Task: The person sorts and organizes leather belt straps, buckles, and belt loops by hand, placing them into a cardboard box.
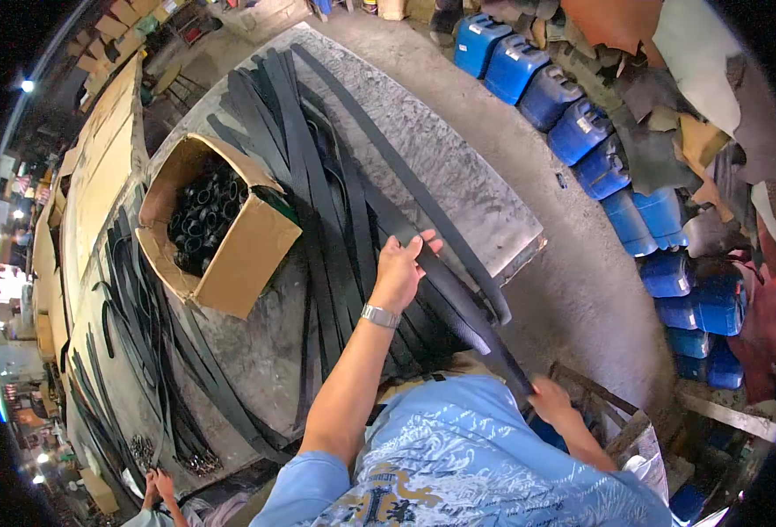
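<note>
Two hands are on one black strap (458,303) right now. The left hand (399,270), a metal watch (380,315) on its wrist, is out over the stone table (458,176) with its fingers curled across the strap's upper stretch, pinching it against the palm. The right hand (551,400) sits low and close to the body, closed around the same strap's near end just off the table's edge. The strap runs at a slant between the two hands, over the table's near corner. Under and beyond the left hand lies the pile of black straps (318,176), long bands fanned across the slab, some touching and overlapping, several running on toward the far end. Just beside the pile, on the left, an open cardboard box (247,255) rests tilted on the table, packed with dark coiled rolls (203,220). More loose straps (133,299) hang off the table's left side. Over on the right, well apart from the hands, a row of blue jerrycans (581,132) lines the floor, with leather hides (669,53) heaped behind them. Down at the bottom left, another person's hands (159,486) show near a scatter of metal buckles (199,461); what those hands are holding cannot be made out.
</note>
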A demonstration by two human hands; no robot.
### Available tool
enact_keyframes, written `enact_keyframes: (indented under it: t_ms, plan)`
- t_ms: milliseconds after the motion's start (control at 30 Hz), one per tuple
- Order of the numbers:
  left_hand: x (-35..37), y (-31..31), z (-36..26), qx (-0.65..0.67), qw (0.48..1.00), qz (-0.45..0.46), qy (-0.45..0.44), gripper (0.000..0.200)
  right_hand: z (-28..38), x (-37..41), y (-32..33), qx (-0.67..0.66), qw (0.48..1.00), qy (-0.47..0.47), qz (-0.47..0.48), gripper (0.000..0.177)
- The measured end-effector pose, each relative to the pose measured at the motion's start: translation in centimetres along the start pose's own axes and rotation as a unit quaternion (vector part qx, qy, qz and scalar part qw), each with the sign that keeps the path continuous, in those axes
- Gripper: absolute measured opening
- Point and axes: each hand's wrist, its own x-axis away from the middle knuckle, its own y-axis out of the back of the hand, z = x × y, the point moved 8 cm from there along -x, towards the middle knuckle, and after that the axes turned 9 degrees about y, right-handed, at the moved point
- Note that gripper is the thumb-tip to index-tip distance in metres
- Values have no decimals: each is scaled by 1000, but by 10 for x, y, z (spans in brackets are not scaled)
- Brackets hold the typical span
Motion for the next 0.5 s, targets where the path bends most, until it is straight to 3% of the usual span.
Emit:
enact_keyframes:
  t_ms: [33,67,100,133,233,400,433,467,500]
  plan:
    - [-3,-3,-10,-3,1000,5,-13,16,-51,30,-31,35,995,-65,60,25]
    - [-8,-6,-19,-5,1000,8,-26,16,-61,72,-24,29,976,-184,112,26]
    - [-12,-7,-27,-7,999,8,-38,16,-126,107,-62,97,954,-237,154,26]
    - [-17,-9,-34,13,999,19,-35,18,-151,138,-71,103,937,-283,179,26]
    - [-2,-37,-84,-51,994,35,-94,23,-146,174,-65,67,919,-340,188,26]
    - [-21,-80,-216,-130,972,50,-191,29,-30,125,26,-14,949,-300,101,26]
    - [-28,-87,-258,-225,950,15,-216,30,-15,110,41,-17,958,-274,85,25]
    - [-39,-94,-295,-269,933,1,-239,30,-79,72,-13,-127,989,-50,62,25]
    - [-46,-100,-337,-303,914,-20,-269,29,-92,48,-26,-67,995,-38,60,26]
